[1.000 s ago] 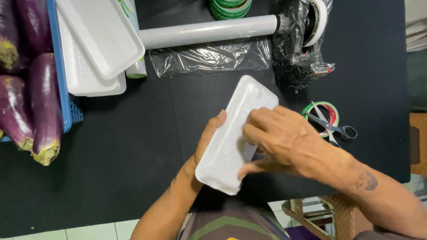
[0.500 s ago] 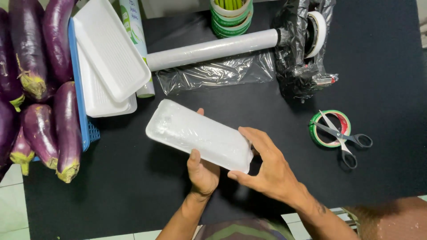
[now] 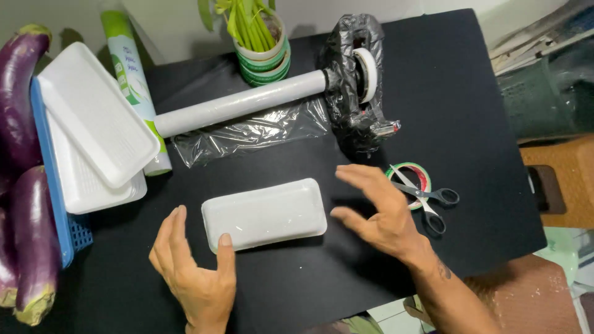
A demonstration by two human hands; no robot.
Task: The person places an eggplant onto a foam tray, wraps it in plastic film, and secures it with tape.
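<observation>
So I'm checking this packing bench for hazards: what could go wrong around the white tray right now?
The scissors lie open on the tape ring, close beside the right hand, which might catch the blades. The loose cling film behind the white tray could snag and crumple. The left hand only touches the tray's edge.

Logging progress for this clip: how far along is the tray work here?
Done: one white foam tray lies flat on the black table. In hand: left hand thumb touches its edge; right hand hovers open beside it. Left: stacked foam trays and eggplants wait untouched.
</observation>
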